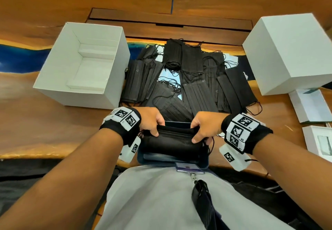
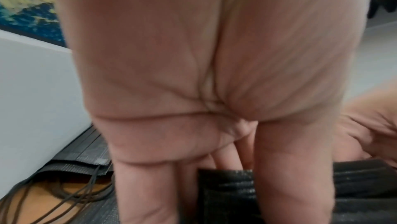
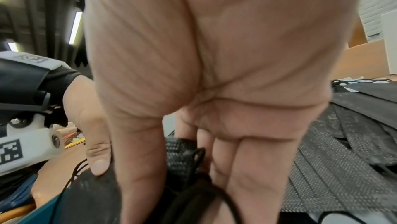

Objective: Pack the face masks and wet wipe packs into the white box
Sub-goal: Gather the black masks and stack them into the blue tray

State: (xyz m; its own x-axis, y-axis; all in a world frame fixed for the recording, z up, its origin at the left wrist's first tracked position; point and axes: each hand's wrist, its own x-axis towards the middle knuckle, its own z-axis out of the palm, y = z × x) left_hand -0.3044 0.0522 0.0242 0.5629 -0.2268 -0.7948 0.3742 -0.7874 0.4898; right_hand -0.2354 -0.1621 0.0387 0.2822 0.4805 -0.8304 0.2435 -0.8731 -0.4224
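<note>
Head view: left hand (image 1: 151, 120) and right hand (image 1: 204, 124) each grip one end of a black mask stack (image 1: 172, 140), fingers curled around it, at the table's (image 1: 45, 122) near edge; white box (image 1: 84, 64) sits open at the left.

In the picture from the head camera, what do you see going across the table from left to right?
Open white box → pile of black face masks → closed white box.
</note>
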